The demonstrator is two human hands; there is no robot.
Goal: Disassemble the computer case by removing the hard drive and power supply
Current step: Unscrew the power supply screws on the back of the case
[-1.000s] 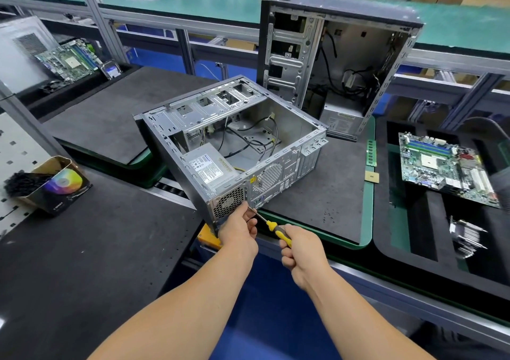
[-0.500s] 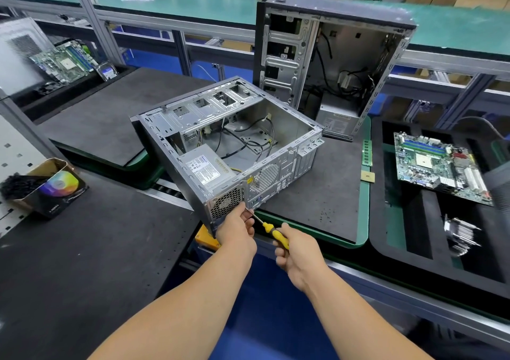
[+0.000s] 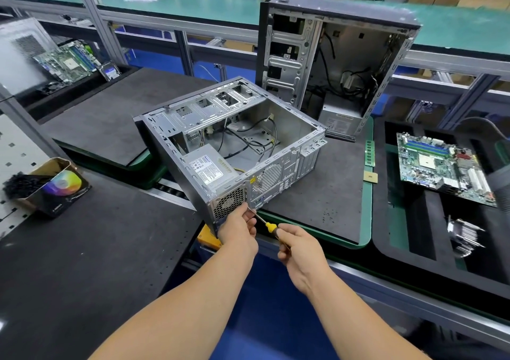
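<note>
Closest in, the right hand [image 3: 299,245] has its fingers curled round the yellow-and-black handle of a screwdriver [image 3: 269,227], and the thin shaft runs up and left to the back panel of the computer case [image 3: 234,150]. The left hand [image 3: 238,225] sits right at that spot, fingertips pinching around the screwdriver tip against the panel, just beside the fan grille of the power supply [image 3: 209,167]. That supply is still sitting in the near corner of the case, label up. The case lies on its side, open face up, on a dark mat [image 3: 325,194], loose black cables inside. Off to the right a motherboard [image 3: 441,166] rests in a black tray. Behind stands a second empty case [image 3: 331,64], upright.
</note>
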